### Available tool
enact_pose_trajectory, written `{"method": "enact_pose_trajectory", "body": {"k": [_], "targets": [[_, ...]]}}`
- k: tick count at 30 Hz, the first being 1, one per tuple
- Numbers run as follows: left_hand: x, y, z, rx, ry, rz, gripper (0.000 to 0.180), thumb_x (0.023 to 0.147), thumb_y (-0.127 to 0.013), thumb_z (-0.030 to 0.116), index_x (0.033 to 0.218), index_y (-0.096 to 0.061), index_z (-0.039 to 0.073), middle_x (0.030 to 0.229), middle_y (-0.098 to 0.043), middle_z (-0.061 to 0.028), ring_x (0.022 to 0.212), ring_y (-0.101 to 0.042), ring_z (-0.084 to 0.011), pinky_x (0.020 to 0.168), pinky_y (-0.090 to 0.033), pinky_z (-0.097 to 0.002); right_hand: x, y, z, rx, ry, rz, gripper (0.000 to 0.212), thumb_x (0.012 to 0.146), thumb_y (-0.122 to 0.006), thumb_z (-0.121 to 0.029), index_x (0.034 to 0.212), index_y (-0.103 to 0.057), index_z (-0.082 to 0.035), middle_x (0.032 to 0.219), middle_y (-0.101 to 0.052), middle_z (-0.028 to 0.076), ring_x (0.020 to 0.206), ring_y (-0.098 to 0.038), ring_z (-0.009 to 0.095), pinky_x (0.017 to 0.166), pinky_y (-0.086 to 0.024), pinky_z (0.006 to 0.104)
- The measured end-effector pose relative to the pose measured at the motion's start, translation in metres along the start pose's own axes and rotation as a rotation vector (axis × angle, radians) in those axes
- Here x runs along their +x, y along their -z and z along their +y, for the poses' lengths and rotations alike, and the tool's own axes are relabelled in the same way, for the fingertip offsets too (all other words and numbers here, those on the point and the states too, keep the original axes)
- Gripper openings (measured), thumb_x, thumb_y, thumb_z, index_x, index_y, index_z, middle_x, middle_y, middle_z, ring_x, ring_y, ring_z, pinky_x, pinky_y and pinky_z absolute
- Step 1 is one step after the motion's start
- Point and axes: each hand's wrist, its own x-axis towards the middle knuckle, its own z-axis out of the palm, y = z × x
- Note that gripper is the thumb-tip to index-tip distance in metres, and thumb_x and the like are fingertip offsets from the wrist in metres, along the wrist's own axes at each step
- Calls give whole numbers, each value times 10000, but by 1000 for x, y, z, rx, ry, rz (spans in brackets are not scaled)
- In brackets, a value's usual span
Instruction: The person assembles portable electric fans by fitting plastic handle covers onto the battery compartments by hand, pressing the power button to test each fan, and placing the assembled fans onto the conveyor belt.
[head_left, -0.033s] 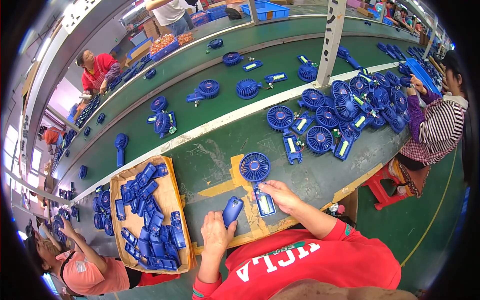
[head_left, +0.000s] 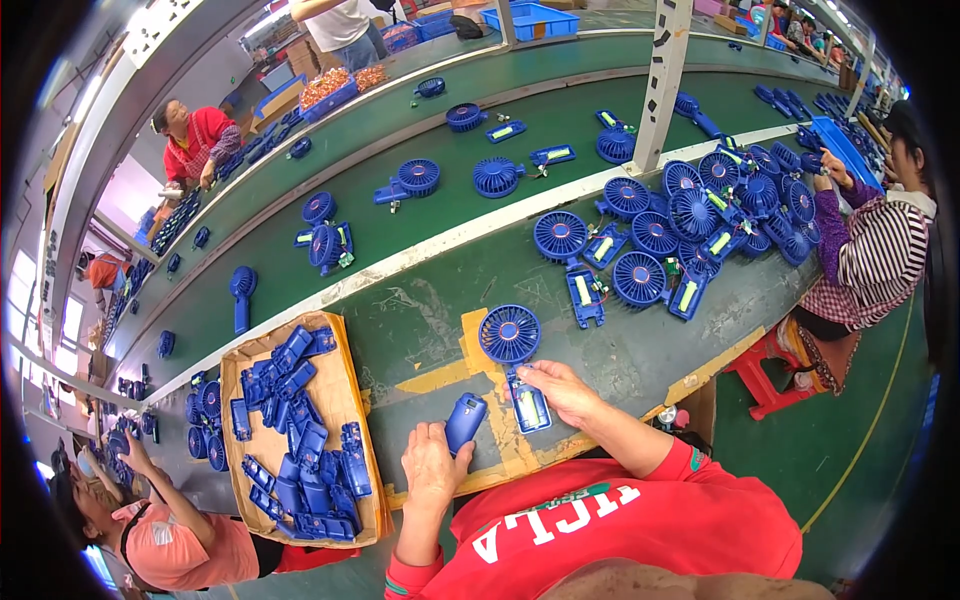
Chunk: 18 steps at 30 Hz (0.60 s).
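My left hand (head_left: 432,466) is closed on a blue handle cover (head_left: 466,422), held tilted just above the table's near edge. To its right, my right hand (head_left: 563,394) grips a blue handheld fan (head_left: 510,336) by its opened handle. The round fan head points away from me. Inside the handle a pale green and white battery (head_left: 530,408) shows, facing up. The cover and the fan are a short gap apart.
A cardboard tray (head_left: 232,375) of blue handle covers stands at my left. A heap of blue fans (head_left: 695,212) lies at the right. Beyond a pale rail, the green conveyor (head_left: 400,255) carries more fans. A metal post (head_left: 665,80) rises there. Co-workers sit at both sides.
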Motion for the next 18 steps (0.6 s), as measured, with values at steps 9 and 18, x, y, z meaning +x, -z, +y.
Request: {"method": "enact_pose_trajectory", "body": {"k": [9,18], "targets": [[0,-1,-2,-16,-32,31,431,619,-768,204,938,-564,-2,890,-569,-161,852,-564,-342,727,-474,-416,0,0,-1,6,-3,-5,236,916,-535,-217,974,-573,9,849,-647,99,740,-628,145,670,-517,268],[0,-2,-2,-17,-37,42,430,612,-771,194,932,-563,-2,881,-566,-164,841,-565,-344,712,-473,-418,-1,-1,-2,14,-8,-4,233,920,-526,-212,973,-568,11,841,-644,102,728,-626,150,652,-522,276]]}}
